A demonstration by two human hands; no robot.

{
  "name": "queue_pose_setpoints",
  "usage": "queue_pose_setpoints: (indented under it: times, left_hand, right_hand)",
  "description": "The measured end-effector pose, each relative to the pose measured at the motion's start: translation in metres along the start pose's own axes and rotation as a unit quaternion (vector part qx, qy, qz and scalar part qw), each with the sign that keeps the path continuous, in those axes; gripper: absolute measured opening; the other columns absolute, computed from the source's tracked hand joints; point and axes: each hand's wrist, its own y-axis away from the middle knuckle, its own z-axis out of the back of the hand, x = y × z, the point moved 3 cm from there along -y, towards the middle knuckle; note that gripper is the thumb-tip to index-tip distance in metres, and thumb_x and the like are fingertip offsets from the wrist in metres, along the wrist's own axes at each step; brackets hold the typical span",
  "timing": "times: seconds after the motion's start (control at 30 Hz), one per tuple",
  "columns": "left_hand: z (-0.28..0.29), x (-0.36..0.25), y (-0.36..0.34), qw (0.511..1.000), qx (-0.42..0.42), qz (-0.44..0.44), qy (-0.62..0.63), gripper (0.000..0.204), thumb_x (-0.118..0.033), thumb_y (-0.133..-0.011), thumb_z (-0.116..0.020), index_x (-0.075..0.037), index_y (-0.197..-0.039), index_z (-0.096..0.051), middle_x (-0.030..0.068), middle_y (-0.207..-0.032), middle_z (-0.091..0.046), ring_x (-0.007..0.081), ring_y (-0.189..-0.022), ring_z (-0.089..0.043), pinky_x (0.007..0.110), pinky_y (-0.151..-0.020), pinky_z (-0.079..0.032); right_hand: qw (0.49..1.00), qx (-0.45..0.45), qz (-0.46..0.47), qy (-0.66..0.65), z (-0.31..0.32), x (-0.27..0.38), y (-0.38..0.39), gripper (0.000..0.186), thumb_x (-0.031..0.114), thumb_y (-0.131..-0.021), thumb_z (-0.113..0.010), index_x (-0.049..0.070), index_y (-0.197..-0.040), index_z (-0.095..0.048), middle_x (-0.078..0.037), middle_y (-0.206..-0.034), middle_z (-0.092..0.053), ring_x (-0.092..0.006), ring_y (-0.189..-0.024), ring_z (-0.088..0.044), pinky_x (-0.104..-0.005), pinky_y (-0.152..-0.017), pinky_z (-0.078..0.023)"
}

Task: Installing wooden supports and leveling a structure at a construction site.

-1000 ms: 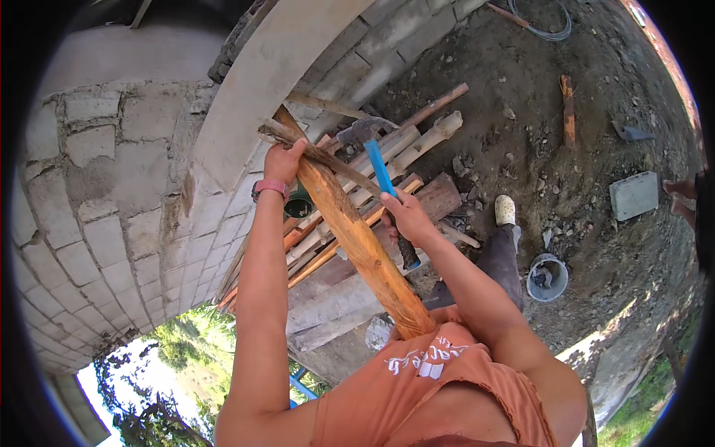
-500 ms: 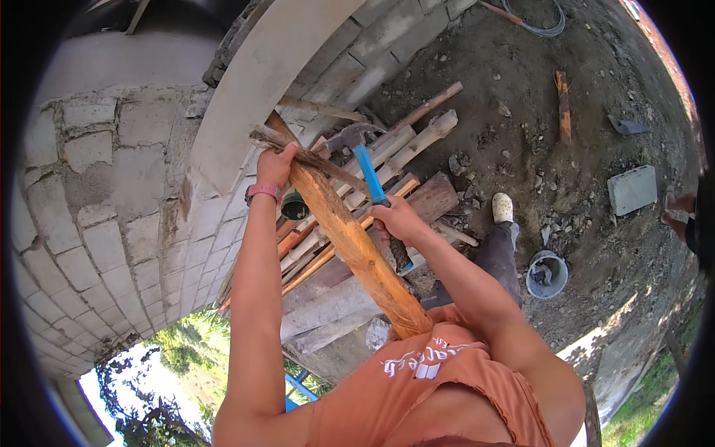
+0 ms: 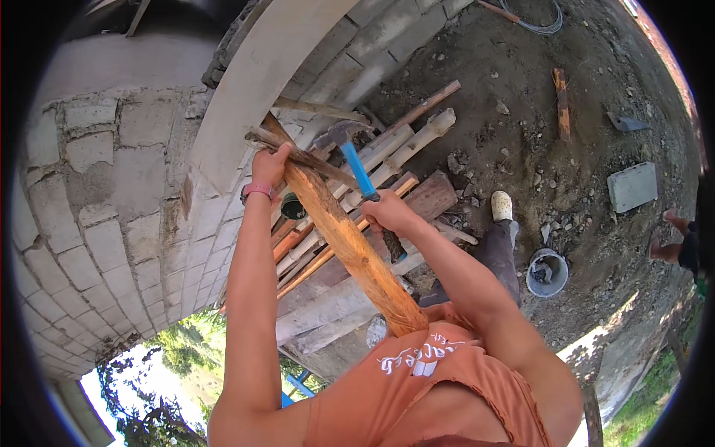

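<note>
The left grip (image 3: 269, 165) clasps a wooden strip (image 3: 316, 163), which lies across a thick orange-brown timber (image 3: 350, 246). The right grip (image 3: 391, 214) is wrapped round a hammer (image 3: 357, 168) (its shaft blue), the head near the strip

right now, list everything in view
timber: 1, orange, centre
stick: 1, grey-brown, across timber
hammer: 1, blue and dark, centre
wood pile: many, brown and grey, beyond timber
loose board: 1, brown, upper right
wire coil: 1, grey, top right
concrete block: 1, grey, right
bucket: 1, pale grey, right
blockwork: many blocks, grey, left
another person: 1, dark clothing, right edge
shirt: 1, orange, bottom
shoe: 1, cream, near bucket
left hand: 1, holding stick
right hand: 1, holding hammer
</note>
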Motion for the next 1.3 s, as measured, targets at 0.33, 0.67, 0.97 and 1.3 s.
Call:
queue_pose_setpoints:
  times: [0.33, 0.67, 0.97, 1.3]
  left_hand:
    - [-0.004, -0.018, -0.009, 0.997, -0.018, -0.008, -0.078, 0.051, -0.044, -0.07, -0.057, 0.006, -0.08, -0.062, 0.0239, -0.082, -0.06, 0.0336, -0.081, -0.059, 0.036, -0.073, -0.044]
    - [-0.001, 0.002, -0.009, 0.999, -0.035, 0.013, 0.021, 0.04, -0.034, -0.072, -0.062, 0.007, -0.073, -0.061, 0.0126, -0.067, -0.062, 0.0184, -0.058, -0.057, 0.031, -0.056, -0.043]
    - [0.001, 0.01, 0.005, 0.99, -0.113, -0.081, 0.032, 0.049, -0.039, -0.07, -0.061, 0.01, -0.073, -0.06, 0.0181, -0.068, -0.061, 0.0254, -0.064, -0.058, 0.035, -0.062, -0.043]
    - [-0.003, -0.016, -0.012, 0.993, -0.022, -0.009, -0.115, 0.055, -0.047, -0.07, -0.056, 0.007, -0.079, -0.062, 0.0275, -0.083, -0.058, 0.0363, -0.085, -0.057, 0.038, -0.074, -0.044]
  right_hand:
    - [0.819, -0.158, 0.336, -0.437, 0.079, 0.058, 0.053, 0.006, 0.009, -0.079, -0.045, 0.009, -0.074, -0.042, 0.0, -0.053, -0.036, -0.0117, -0.041, -0.037, -0.0297, -0.039, -0.036]
    - [0.997, -0.001, 0.076, -0.033, 0.005, 0.016, 0.05, 0.01, 0.009, -0.073, -0.052, 0.002, -0.07, -0.044, -0.003, -0.05, -0.043, -0.0122, -0.04, -0.043, -0.0268, -0.038, -0.036]
    - [0.998, 0.045, -0.024, -0.025, -0.001, 0.007, -0.011, 0.011, 0.008, -0.075, -0.05, 0.007, -0.073, -0.039, -0.001, -0.052, -0.037, -0.0123, -0.039, -0.036, -0.0308, -0.039, -0.035]
    - [0.962, -0.223, -0.027, -0.153, 0.138, -0.045, 0.128, 0.014, 0.009, -0.075, -0.049, 0.01, -0.069, -0.036, 0.002, -0.051, -0.034, -0.0099, -0.038, -0.033, -0.0285, -0.036, -0.032]
